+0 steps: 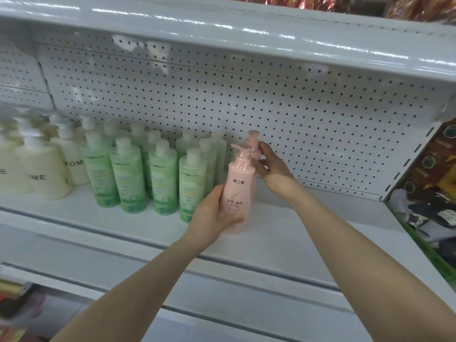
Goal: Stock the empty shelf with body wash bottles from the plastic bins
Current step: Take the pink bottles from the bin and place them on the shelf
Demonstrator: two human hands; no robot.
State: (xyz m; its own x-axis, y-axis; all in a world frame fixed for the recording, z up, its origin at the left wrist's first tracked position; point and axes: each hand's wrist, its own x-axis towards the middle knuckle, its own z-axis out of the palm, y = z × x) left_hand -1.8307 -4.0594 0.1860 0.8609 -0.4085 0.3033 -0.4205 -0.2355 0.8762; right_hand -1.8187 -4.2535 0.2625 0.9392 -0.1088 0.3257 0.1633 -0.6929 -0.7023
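Observation:
My left hand (214, 213) grips a pink pump bottle (240, 186) around its lower body, upright, at the front of the white shelf (308, 233). Behind it stands a second pink pump bottle (254, 145), mostly hidden, and my right hand (270, 166) holds it near the neck. Both pink bottles are just right of several green body wash bottles (162, 178). Cream bottles (42, 169) with white pumps fill the shelf's left end.
A perforated white back panel (271, 107) rises behind the shelf. An upper shelf (222, 33) overhangs. The shelf surface right of the pink bottles is bare up to the end panel (414, 154). Dark and green goods (429, 213) lie beyond the right end.

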